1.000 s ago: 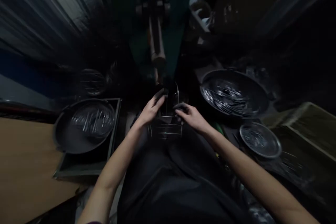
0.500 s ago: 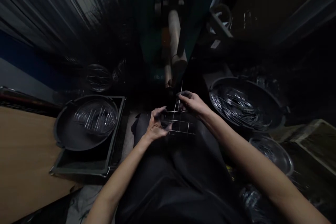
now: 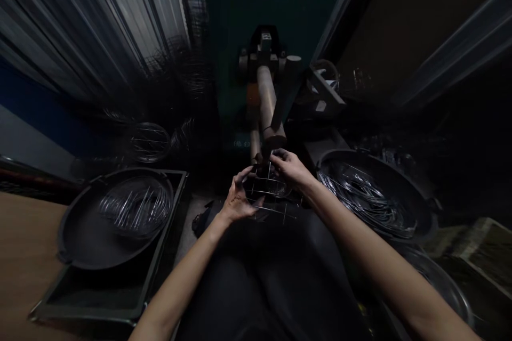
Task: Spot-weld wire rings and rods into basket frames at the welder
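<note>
My left hand (image 3: 239, 197) is closed on the left side of a small wire rack (image 3: 266, 193) made of thin crossing metal wires. My right hand (image 3: 291, 168) pinches a thin upright wire (image 3: 269, 169) at the far side of the rack. Both hands are just below the cylindrical metal arms (image 3: 267, 97) of a green machine (image 3: 232, 37), with the rack over my lap. The dim light hides whether the wire touches the lower arm tip.
On the left, a dark round pan (image 3: 80, 245) with several wire racks (image 3: 138, 205) stands on a crate (image 3: 148, 282). To the right, another pan (image 3: 426, 224) carries bent wires (image 3: 364, 197). Below it lies a metal bowl (image 3: 460, 298). A round wire rack (image 3: 149, 142) is behind at left.
The view has tilted up, bringing the machine's top panel with a red switch into sight. My hands and the rack are closer to the machine's arm tips, the grip unchanged.
</note>
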`<state>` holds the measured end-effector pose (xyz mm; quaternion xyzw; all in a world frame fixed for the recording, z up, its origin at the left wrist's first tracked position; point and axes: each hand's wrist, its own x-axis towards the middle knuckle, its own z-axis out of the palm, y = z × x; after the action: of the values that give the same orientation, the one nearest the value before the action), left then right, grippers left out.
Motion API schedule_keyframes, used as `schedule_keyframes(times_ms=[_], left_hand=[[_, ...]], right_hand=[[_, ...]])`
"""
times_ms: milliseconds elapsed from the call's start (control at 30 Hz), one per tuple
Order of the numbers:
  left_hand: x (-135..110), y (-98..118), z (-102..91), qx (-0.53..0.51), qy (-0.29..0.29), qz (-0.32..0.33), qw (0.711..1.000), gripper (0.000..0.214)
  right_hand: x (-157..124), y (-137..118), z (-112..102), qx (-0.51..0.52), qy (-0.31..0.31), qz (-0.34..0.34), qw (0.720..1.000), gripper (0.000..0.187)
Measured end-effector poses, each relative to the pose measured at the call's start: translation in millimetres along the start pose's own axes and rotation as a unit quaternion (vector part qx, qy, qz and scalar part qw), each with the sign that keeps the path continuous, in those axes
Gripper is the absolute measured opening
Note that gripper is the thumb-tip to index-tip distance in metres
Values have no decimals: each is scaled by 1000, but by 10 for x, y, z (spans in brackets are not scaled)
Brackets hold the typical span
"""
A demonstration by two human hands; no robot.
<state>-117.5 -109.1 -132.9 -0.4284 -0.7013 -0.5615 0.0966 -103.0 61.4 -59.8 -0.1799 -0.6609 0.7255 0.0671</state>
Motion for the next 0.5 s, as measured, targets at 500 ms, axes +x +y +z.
schedule_keyframes(times_ms=[500], left_hand=[[289,-104,-117,-2,6,20,1000,89]], right_hand=[[265,-26,64,-12,17,-36,999,34]])
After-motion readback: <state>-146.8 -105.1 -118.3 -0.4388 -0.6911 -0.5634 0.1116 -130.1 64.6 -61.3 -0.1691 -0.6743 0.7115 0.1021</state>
